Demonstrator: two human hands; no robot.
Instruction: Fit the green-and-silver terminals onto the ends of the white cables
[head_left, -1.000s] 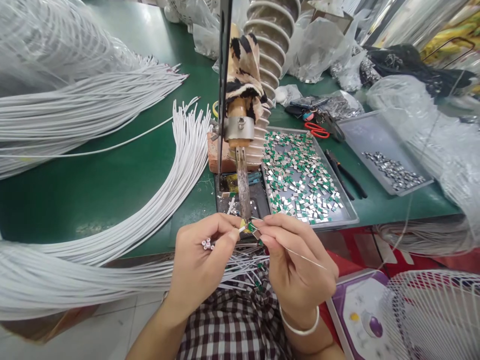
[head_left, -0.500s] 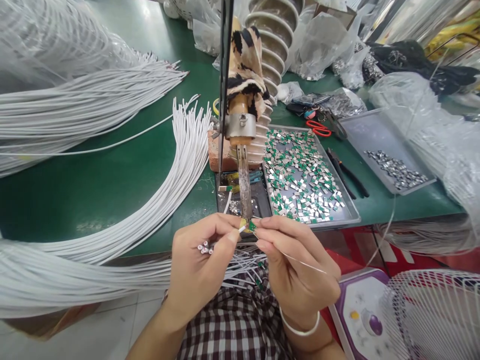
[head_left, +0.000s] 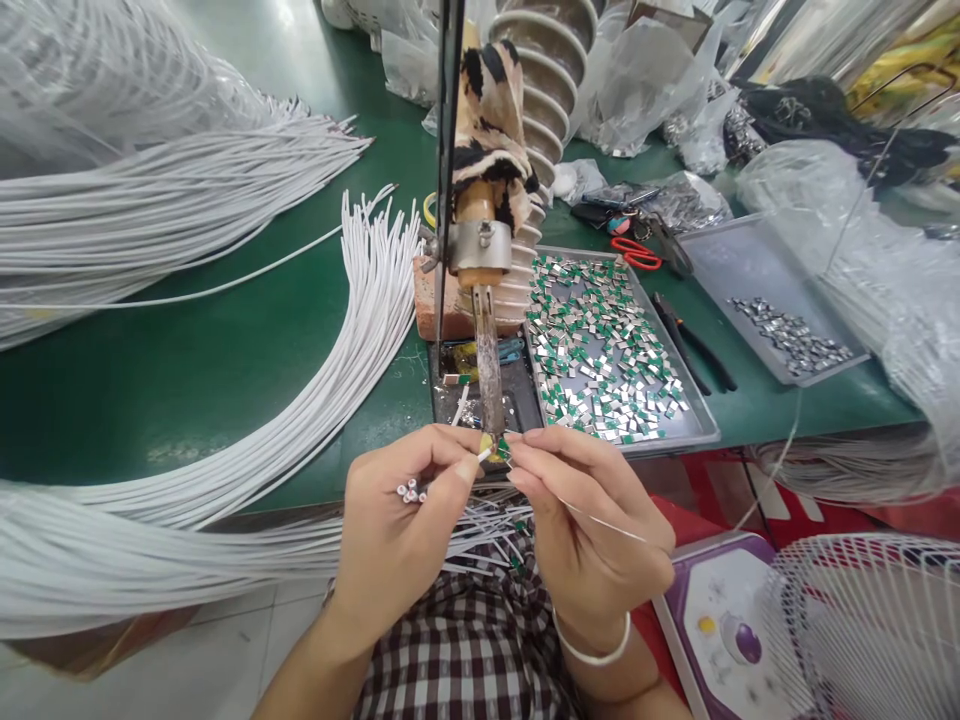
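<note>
At lower centre, the left hand point(head_left: 401, 530) pinches a thin white wire end point(head_left: 486, 455) while the right hand point(head_left: 592, 530) pinches a small green-and-silver chip point(head_left: 504, 447) against it, under the fixed soldering iron tip point(head_left: 491, 395). Finished wires point(head_left: 487, 525) lie below; a grey metal tray of chips point(head_left: 600, 350) remains, centre.

Both hands were held close together near the body, the left hand point(head_left: 394, 530) and right hand point(head_left: 592, 540) pinching with fingertips almost touching.
</note>
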